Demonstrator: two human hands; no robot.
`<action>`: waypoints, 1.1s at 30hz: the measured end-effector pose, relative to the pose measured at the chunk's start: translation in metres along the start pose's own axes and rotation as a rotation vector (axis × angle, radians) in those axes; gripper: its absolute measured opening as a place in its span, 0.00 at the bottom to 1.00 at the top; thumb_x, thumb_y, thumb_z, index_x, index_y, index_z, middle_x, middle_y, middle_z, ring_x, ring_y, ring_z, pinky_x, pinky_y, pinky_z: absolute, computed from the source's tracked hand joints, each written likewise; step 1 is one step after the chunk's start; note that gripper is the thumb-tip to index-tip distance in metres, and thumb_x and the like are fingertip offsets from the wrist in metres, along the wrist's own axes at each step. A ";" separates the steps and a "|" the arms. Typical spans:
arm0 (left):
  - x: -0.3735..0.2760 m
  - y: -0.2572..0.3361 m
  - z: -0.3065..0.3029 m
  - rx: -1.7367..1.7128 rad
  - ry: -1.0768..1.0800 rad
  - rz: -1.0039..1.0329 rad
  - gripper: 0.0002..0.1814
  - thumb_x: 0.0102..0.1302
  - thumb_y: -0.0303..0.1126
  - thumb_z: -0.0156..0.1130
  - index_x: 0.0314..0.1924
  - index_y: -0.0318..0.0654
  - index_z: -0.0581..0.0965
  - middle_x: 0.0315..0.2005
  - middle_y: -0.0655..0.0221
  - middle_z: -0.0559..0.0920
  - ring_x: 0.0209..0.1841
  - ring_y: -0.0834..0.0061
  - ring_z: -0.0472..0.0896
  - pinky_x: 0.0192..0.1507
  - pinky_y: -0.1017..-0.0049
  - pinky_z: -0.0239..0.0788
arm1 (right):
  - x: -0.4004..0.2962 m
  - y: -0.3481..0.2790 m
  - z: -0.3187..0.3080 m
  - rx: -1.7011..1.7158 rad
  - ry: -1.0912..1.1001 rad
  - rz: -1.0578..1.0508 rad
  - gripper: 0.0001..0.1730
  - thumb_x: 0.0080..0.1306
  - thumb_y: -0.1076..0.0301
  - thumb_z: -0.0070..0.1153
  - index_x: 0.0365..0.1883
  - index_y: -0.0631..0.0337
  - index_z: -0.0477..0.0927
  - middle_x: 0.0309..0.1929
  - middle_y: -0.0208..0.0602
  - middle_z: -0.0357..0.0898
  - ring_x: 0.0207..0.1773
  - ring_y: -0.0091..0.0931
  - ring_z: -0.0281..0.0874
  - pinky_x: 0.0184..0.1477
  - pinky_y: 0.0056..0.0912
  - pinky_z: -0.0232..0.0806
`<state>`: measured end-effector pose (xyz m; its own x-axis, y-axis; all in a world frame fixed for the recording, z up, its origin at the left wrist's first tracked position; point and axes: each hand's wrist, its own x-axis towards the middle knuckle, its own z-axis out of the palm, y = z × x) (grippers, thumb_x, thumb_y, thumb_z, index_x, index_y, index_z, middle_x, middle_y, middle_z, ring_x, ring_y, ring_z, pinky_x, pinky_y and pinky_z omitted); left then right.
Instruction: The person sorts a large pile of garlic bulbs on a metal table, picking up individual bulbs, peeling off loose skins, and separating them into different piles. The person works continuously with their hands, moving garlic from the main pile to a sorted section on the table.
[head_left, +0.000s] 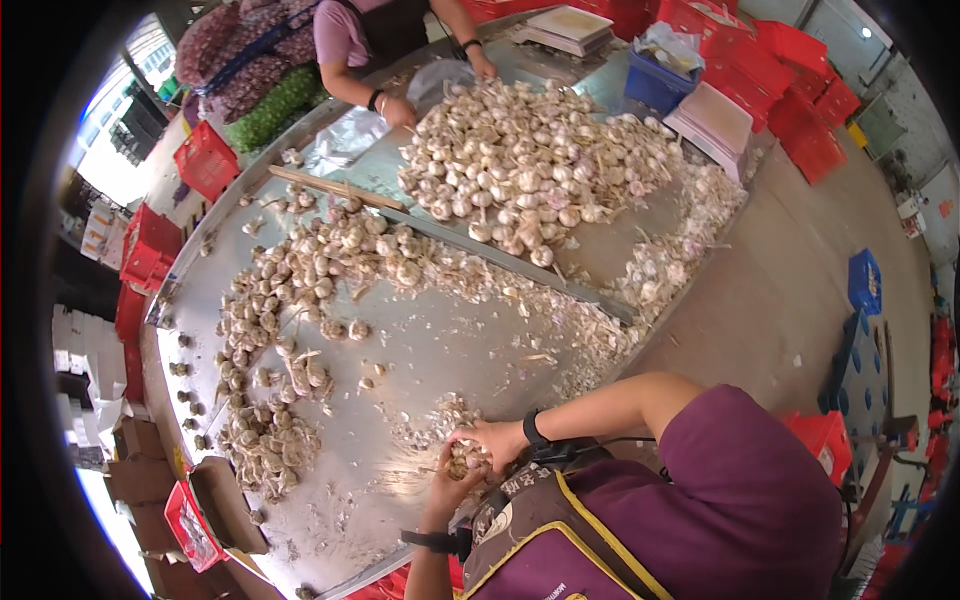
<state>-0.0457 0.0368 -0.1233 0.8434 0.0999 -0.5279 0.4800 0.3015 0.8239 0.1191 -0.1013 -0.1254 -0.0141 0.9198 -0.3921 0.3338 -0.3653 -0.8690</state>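
Note:
Both my hands meet at the table's near edge around a garlic bulb. My left hand cups it from the near left side, and my right hand holds it from the right. Parts of the bulb are hidden by my fingers. Loose garlic skins lie just beyond my hands on the metal table. A curved pile of garlic bulbs with dry stems spreads to the left, and a few loose cloves lie between the pile and my hands.
A metal divider bar crosses the table. Beyond it are a larger garlic heap, scales and a blue bin. Across the table, a co-worker's hands are near plastic bags. An open cardboard box stands at the left edge.

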 end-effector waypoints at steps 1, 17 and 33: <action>0.000 0.000 0.000 -0.004 0.008 0.006 0.50 0.59 0.22 0.71 0.75 0.35 0.50 0.52 0.60 0.79 0.50 0.72 0.81 0.51 0.73 0.77 | 0.009 0.010 0.005 0.034 0.014 -0.040 0.64 0.40 0.69 0.77 0.73 0.35 0.51 0.57 0.58 0.65 0.59 0.50 0.70 0.62 0.43 0.67; -0.077 0.037 -0.033 -0.229 0.430 0.177 0.42 0.57 0.17 0.67 0.71 0.36 0.61 0.55 0.59 0.77 0.52 0.68 0.80 0.53 0.70 0.77 | 0.081 -0.072 0.000 0.379 -0.242 -0.308 0.54 0.45 0.78 0.70 0.69 0.49 0.58 0.62 0.39 0.69 0.66 0.33 0.68 0.68 0.35 0.63; -0.338 -0.136 -0.130 -0.064 1.206 -0.166 0.38 0.60 0.21 0.65 0.70 0.39 0.62 0.55 0.57 0.77 0.52 0.67 0.80 0.46 0.70 0.78 | 0.158 -0.162 0.318 -0.275 -0.739 -0.699 0.60 0.42 0.67 0.74 0.73 0.53 0.55 0.55 0.52 0.72 0.54 0.42 0.76 0.48 0.42 0.72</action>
<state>-0.4271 0.0857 -0.0838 -0.0091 0.8621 -0.5067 0.5189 0.4372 0.7346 -0.2370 0.0574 -0.1426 -0.8261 0.5635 0.0026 0.2307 0.3425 -0.9107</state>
